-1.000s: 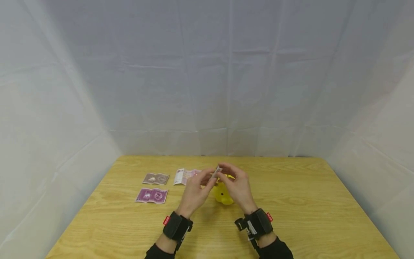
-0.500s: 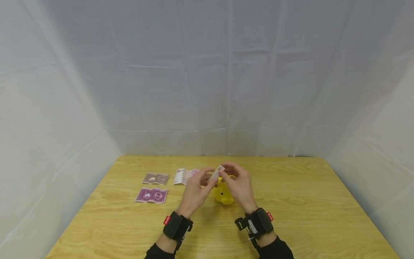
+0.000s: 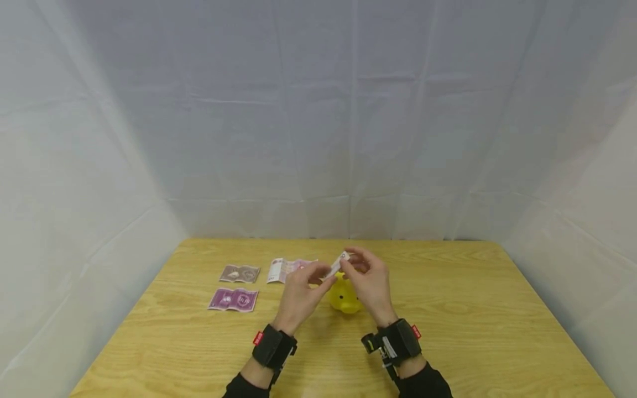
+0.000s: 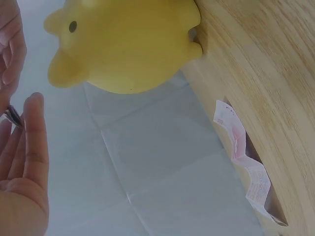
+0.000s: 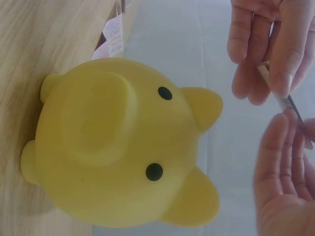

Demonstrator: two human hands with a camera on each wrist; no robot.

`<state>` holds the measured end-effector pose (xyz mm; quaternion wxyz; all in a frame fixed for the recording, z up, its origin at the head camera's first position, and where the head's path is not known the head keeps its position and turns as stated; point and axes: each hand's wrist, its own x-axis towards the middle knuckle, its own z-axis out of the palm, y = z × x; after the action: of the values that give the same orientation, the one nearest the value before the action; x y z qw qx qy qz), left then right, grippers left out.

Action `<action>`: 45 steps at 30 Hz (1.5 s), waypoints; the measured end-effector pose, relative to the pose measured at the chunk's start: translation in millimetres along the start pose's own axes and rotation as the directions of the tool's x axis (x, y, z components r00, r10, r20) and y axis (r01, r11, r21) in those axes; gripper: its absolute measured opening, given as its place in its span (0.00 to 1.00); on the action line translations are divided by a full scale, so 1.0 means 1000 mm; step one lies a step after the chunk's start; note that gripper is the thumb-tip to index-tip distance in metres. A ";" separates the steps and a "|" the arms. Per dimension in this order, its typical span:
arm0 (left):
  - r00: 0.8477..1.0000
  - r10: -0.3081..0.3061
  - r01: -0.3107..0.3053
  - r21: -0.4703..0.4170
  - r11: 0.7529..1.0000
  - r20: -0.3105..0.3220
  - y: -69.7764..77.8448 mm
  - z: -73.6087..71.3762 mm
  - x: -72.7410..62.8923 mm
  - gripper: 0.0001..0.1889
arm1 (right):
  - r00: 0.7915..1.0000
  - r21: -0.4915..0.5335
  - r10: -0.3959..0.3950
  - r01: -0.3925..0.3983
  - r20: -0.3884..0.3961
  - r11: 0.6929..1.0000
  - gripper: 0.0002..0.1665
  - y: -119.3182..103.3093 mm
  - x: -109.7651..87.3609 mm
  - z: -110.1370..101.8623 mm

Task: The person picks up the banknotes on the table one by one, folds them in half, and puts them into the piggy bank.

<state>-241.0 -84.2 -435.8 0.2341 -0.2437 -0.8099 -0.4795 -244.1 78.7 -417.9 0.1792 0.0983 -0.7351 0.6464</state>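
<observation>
In the head view a small folded banknote is held slantwise above a yellow piggy bank. My left hand pinches its lower end between thumb and fingers. At the upper end my right hand pinches it too. The right wrist view has the piggy bank upright on its feet, snout towards me, with the folded note in the air beyond its ears. In the left wrist view only a sliver of the note shows by my left fingers.
A creased pink-and-white banknote lies behind my left hand, partly covered by it. Further left on the wooden table are a brown note and a purple note. White sheeting encloses the back and sides.
The folded note has shifted slightly up and to the right, and more of its face shows. My right hand has edged the same way; the left has barely moved.
</observation>
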 end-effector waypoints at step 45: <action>0.986 0.071 -0.074 -0.018 0.997 -0.152 0.007 0.036 0.021 0.09 | 0.995 -0.058 0.098 -0.098 -0.002 0.994 0.17 -0.003 0.008 -0.010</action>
<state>-258.1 -45.7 -433.4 0.3090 -0.2388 -0.7747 -0.4973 -248.7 89.2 -411.6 0.1499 0.0571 -0.7574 0.6329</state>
